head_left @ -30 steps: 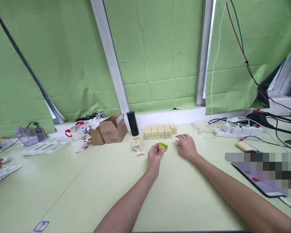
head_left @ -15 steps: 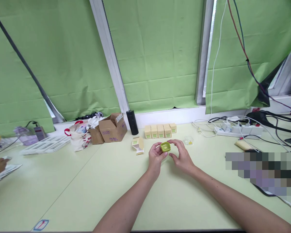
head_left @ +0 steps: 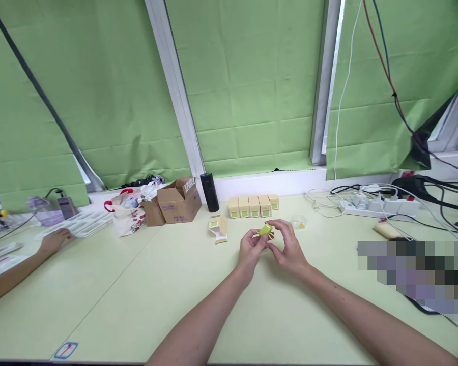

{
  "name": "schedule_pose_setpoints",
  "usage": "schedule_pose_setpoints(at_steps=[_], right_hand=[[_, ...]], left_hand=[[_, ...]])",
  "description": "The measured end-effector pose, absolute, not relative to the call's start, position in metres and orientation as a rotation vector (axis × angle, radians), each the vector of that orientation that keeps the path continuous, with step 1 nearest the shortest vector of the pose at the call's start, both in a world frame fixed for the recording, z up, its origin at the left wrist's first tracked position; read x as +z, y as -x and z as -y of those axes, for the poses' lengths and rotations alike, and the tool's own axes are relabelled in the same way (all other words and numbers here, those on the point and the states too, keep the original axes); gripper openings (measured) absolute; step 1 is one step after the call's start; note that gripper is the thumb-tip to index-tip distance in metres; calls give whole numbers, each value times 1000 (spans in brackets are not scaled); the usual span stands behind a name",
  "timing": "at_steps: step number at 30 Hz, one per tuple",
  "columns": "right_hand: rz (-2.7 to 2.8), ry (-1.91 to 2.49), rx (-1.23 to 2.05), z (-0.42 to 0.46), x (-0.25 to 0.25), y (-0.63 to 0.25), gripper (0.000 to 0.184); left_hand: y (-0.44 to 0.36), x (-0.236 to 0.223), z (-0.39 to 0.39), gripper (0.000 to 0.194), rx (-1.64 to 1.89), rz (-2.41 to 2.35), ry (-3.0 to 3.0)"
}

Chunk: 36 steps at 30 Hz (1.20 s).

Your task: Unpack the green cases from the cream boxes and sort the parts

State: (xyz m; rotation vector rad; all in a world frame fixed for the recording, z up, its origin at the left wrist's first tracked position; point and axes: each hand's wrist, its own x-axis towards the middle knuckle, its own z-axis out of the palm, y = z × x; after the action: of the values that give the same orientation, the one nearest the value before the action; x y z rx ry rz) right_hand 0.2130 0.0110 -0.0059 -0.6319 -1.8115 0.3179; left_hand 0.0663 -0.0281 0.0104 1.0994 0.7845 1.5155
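Note:
A small yellow-green square container (head_left: 265, 230) is tilted on its side above the table, with its open mouth turned away from view. My left hand (head_left: 251, 251) grips it, thumb in front and fingers behind. My right hand (head_left: 290, 249) curls in from the right, its index fingertip at the container's upper edge and its thumb below. Just left of my hands lies an opened cardboard box (head_left: 218, 229) with its flaps out. Behind them stand several closed small tan boxes (head_left: 250, 207) with green labels. A clear plastic cup (head_left: 299, 221) with something yellow in it is to the right.
A black cylinder (head_left: 209, 193) and an open brown carton (head_left: 179, 202) stand along the wall beside a cloth bag (head_left: 127, 218). At the left, another person's hand (head_left: 53, 241) reaches towards white trays (head_left: 95, 223). A power strip (head_left: 381, 207) with cables occupies the right.
The green container has turned from mouth-up to tilted on its side, and my right fingers have come in against it. The other person's arm has reached further in from the left.

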Motion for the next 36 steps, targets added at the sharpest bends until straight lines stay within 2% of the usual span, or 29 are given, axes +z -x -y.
schedule_pose_setpoints(at_steps=[9, 17, 21, 27, 36], right_hand=[[1785, 664, 279, -13, -6, -213, 43], [1822, 685, 266, -11, -2, -217, 43], [1824, 695, 296, -10, -4, -217, 41], [1826, 698, 327, -8, -3, -218, 37], [1835, 663, 325, -10, -4, -221, 37]], left_hand=[[-73, 15, 31, 56, 1426, -872, -1219], [-67, 8, 20, 54, 1579, -955, -1272], [-62, 8, 17, 48, 1645, -1000, -1376], [-55, 10, 18, 24, 1740, -1217, -1699], [-59, 21, 31, 22, 1764, -1323, -1924]])
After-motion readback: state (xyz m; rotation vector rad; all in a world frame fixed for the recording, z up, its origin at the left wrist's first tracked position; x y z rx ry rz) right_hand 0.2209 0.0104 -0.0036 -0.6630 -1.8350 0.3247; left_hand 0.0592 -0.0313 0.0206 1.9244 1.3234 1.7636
